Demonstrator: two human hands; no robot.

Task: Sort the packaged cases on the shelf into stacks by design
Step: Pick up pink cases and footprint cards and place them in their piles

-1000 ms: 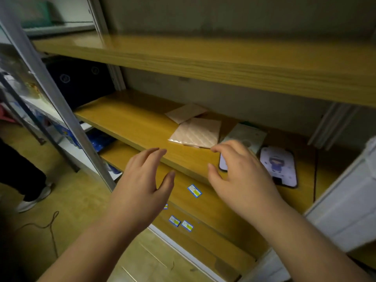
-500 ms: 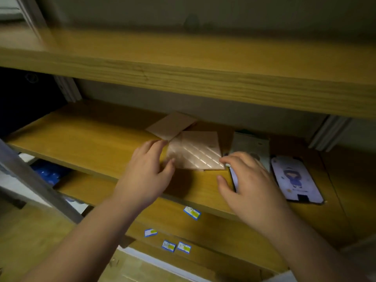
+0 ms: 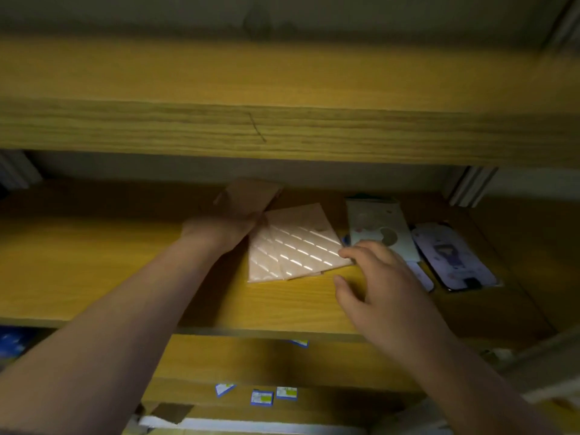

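On the wooden shelf (image 3: 94, 271) lie two overlapping pink cases with glossy diagonal stripes (image 3: 298, 246). Behind them a plain pink-brown case (image 3: 251, 196) is lifted at an angle, and my left hand (image 3: 222, 227) appears closed on its near edge; motion blur hides the fingers. My right hand (image 3: 376, 277) hovers with fingers apart at the striped cases' right corner, its fingertips touching or nearly touching it. To the right lie a pale green case with round shapes (image 3: 379, 227) and a lilac case with a cartoon figure (image 3: 455, 255). Another lilac case (image 3: 420, 274) peeks from under the green one.
The upper shelf board (image 3: 282, 127) hangs low over the work area. A grey upright (image 3: 470, 186) stands at the back right. Small blue and yellow labels (image 3: 262, 397) sit on the lower shelf's front edge. A blue package (image 3: 12, 343) shows at lower left.
My left hand has reached past the striped cases to the plain pink-brown case at the back and tilted it up. My right hand stays near the striped cases' right corner. The view has moved closer.
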